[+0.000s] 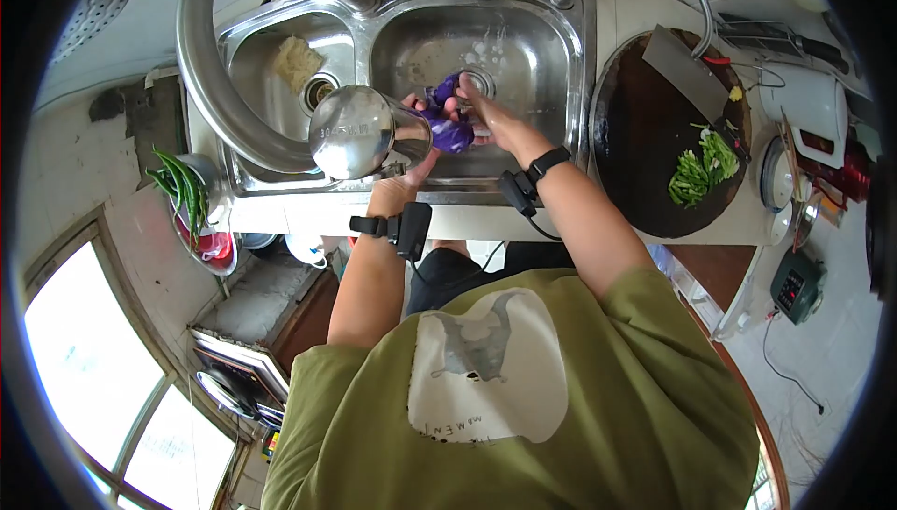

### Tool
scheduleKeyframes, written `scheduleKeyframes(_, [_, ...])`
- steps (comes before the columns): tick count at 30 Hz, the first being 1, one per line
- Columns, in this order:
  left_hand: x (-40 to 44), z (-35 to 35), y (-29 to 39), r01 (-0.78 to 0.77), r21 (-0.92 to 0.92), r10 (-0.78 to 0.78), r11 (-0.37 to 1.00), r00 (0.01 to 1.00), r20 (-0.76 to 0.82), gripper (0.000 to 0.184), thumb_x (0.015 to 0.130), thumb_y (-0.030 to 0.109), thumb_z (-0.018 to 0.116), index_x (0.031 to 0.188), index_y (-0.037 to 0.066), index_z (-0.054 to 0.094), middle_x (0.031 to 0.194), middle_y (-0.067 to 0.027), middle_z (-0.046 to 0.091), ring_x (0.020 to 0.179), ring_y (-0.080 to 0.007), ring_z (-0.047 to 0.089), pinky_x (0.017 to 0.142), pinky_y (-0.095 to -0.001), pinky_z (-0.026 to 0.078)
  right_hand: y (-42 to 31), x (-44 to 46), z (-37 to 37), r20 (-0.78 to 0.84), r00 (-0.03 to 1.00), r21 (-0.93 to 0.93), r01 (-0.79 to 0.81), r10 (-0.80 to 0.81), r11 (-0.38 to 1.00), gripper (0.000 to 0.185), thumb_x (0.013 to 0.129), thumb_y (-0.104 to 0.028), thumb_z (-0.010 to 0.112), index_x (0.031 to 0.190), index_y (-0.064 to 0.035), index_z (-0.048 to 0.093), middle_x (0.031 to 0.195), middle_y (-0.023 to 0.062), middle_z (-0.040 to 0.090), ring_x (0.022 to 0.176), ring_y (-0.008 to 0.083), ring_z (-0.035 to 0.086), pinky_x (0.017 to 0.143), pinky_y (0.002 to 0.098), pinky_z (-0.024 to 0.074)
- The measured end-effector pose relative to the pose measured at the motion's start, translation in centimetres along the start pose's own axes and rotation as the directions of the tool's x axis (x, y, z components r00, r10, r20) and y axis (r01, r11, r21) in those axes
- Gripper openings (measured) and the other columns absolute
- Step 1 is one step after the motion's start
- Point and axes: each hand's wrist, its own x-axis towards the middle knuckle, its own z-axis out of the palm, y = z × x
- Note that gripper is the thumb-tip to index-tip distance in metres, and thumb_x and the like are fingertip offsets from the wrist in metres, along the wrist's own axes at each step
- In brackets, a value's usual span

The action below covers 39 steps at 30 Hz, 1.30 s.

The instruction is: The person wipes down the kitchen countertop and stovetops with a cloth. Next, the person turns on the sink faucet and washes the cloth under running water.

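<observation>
A crumpled purple cloth (451, 134) is bunched between my two hands above the sink's right basin (542, 43). My right hand (495, 121) grips it from the right side, fingers bent around it. From the left and below, my left hand (420, 170) holds the same cloth. Part of that hand is hidden behind a shiny steel cylinder (351, 132) with markings on its flat end. The cylinder sits by the end of the curved faucet (198, 62). A drain (481, 83) shows just beyond the cloth.
In the left basin lie a tan sponge-like pad (299, 63) and another drain. On the right, a round dark cutting board (635, 160) holds a cleaver (687, 71) and chopped greens (703, 169). Green peppers (182, 191) stick out of a container at far left.
</observation>
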Motion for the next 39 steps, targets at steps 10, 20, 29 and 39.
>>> scheduleKeyframes(10, [-0.5,-6.2,-2.3,-0.142,0.677,0.324,0.723,0.934,-0.151,0.033,0.102,0.031,0.057,0.127,0.009,0.060,0.121,-0.0166,0.069,0.104,-0.0314,0.070,0.095,-0.0463,0.057,-1.0,-0.4,6.5,-0.307,0.610,-0.474,0.567,-0.730,0.673,0.038,0.093,-0.041,0.071,0.100,-0.0042,0.066,0.089,0.0204,0.072,0.082,0.0405,0.071,0.072,0.0477,0.0549])
scheduleKeyframes(20, [0.1,-3.1,-3.5,-0.091,0.626,0.316,0.774,0.913,-0.258,0.037,0.096,0.027,0.064,0.126,0.006,0.059,0.114,-0.0166,0.067,0.099,-0.0314,0.067,0.088,-0.0464,0.055,-3.0,-1.4,5.8,-0.289,0.554,-0.803,0.304,-0.781,0.512,0.040,0.100,-0.041,0.057,0.076,-0.0102,0.067,0.067,0.0157,0.066,0.067,0.0421,0.066,0.060,0.0528,0.0508])
scheduleKeyframes(29, [0.1,-1.3,-3.4,-0.077,0.636,0.309,0.768,0.914,-0.262,0.043,0.090,0.023,0.070,0.125,0.003,0.058,0.109,-0.0167,0.066,0.093,-0.0314,0.065,0.081,-0.0465,0.053,-2.6,-1.2,5.6,-0.260,0.602,-0.803,0.299,-0.755,0.515,0.036,0.099,-0.033,0.057,0.077,-0.0083,0.069,0.074,0.0185,0.070,0.071,0.0414,0.068,0.064,0.0534,0.0528])
scheduleKeyframes(39, [-1.6,-1.3,1.2,-0.057,0.872,0.460,-0.486,0.831,0.311,0.046,0.090,0.022,0.073,0.129,0.006,0.058,0.103,-0.0092,0.062,0.093,-0.0219,0.060,0.085,-0.0350,0.049,-9.1,1.8,5.7,-0.166,0.425,-0.809,0.458,-0.890,0.369,0.034,0.100,-0.047,0.063,0.097,-0.0151,0.072,0.088,0.0108,0.072,0.084,0.0325,0.071,0.072,0.0463,0.0547])
